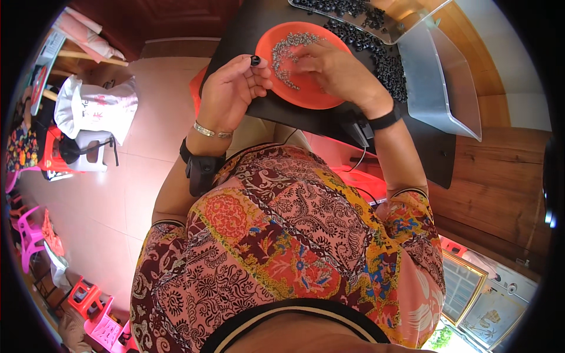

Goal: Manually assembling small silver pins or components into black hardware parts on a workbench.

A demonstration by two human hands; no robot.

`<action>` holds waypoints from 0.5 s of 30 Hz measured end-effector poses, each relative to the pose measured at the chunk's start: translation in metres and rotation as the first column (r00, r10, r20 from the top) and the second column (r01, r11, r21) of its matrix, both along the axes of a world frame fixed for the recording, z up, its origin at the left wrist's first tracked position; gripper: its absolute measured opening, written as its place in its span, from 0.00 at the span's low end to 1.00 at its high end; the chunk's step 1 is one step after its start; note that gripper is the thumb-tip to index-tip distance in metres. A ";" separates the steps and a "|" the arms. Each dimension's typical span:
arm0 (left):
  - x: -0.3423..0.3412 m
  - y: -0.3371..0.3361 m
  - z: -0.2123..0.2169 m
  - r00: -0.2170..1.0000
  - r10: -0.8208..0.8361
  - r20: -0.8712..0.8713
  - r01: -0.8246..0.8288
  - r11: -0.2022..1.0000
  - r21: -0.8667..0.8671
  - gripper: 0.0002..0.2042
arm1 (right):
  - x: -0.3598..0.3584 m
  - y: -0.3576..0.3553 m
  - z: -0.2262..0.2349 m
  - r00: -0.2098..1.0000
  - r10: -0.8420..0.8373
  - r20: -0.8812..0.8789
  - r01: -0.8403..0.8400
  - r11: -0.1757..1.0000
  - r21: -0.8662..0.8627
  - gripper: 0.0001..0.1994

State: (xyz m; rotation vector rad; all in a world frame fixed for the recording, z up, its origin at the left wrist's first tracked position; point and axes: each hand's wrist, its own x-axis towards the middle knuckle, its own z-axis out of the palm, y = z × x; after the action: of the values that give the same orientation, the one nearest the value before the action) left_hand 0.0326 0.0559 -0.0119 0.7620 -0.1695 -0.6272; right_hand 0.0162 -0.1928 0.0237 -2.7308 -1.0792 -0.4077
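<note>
My left hand (232, 88) pinches a small black ring-shaped part (255, 60) between thumb and fingertips, just left of an orange plate (321, 97). The plate lies on a black board and holds a curved heap of small silvery metal pieces (288, 50). My right hand (335, 70) rests palm down on the plate, its fingertips among the silvery pieces. Whether it grips one of them is hidden. Both wrists wear black bands, and the left also has a silver bracelet.
Many black ring parts (382, 56) lie strewn on the black board (294, 120) right of the plate. A clear plastic tray (435, 82) leans at the far right. A white bag (97, 106) sits on a stool at left, by pink plastic chairs (29, 235).
</note>
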 end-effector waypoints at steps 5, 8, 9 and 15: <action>0.000 -0.001 -0.002 1.000 -0.002 -0.008 0.002 1.000 0.003 0.12 | -0.008 -0.017 0.014 0.978 -0.205 -0.042 0.203 0.978 -0.054 0.10; 0.000 -0.002 -0.002 1.000 -0.011 -0.011 0.011 1.000 0.001 0.12 | -0.008 -0.015 0.016 0.975 -0.219 -0.030 0.218 0.975 -0.032 0.08; -0.001 -0.002 -0.003 1.000 -0.009 -0.010 0.009 1.000 0.001 0.12 | -0.007 -0.012 0.017 0.974 -0.223 -0.050 0.222 0.975 -0.020 0.08; -0.001 0.000 -0.004 1.000 -0.007 -0.022 0.008 1.000 0.007 0.12 | -0.008 0.005 0.012 0.985 -0.044 -0.164 0.050 0.998 0.035 0.05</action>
State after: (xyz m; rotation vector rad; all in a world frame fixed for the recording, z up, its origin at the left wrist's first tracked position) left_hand 0.0316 0.0561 -0.0160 0.7619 -0.1504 -0.6432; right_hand 0.0087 -0.1880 0.0354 -2.7046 -0.9567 -0.2041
